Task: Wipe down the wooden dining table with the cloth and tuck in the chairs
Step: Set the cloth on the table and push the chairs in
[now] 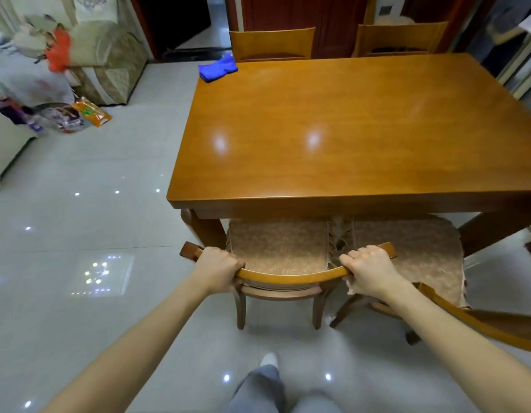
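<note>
While the left hand [219, 268] and right hand [370, 271] each wrap a grip round the curved wooden rail of the near chair [291, 277], set apart probably to push squarely, its fabric seat sits half under the glossy worktop [347, 129]. The blue cloth [218, 68] lies on its far left corner.

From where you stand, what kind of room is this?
Probably a home dining area beside a living room: a wooden dining table, a cushioned chair at its near edge, and a sofa across the tiled floor.
</note>
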